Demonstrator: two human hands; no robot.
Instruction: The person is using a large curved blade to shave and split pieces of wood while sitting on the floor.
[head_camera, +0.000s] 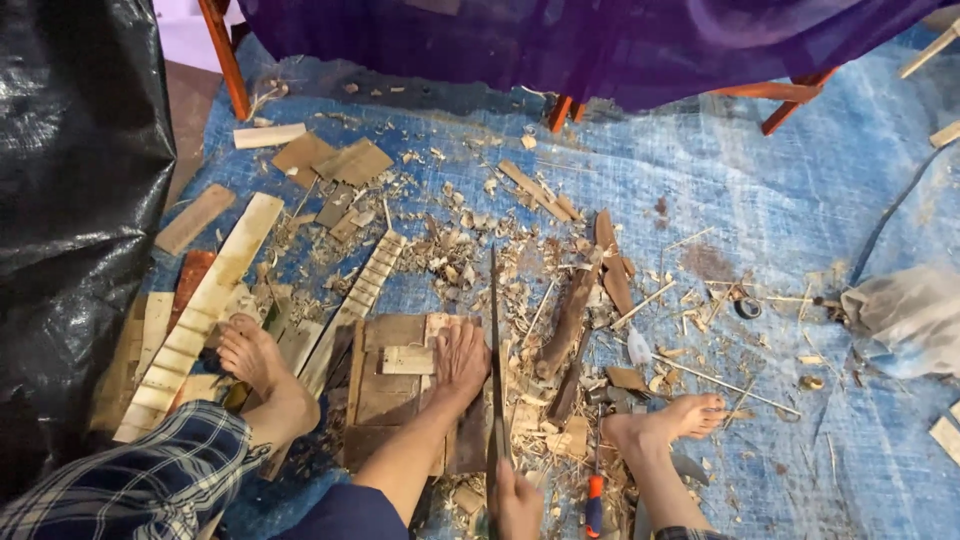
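Saw blade (494, 340) just beside left hand (460, 362)

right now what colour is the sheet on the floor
Blue: the sheet is a worn blue tarp littered with wood chips, seen in the head view.

Blue tarp (800, 200) on the floor, strewn with wood shavings (450, 250), notched slats (200, 310), offcuts (330, 155).

Raw wood, dull metal and woven plastic sheeting

A long saw blade (494, 350) of dull grey metal is seen over rough, unfinished wooden boards (392, 385). Pale notched wooden strips (205, 300) look matt and sawn. The floor is covered by a blue woven plastic tarp (800, 200), littered with dry wood chips (450, 250). Glossy black plastic sheeting (70, 200) is creased. Checked cloth (150, 480) appears soft.
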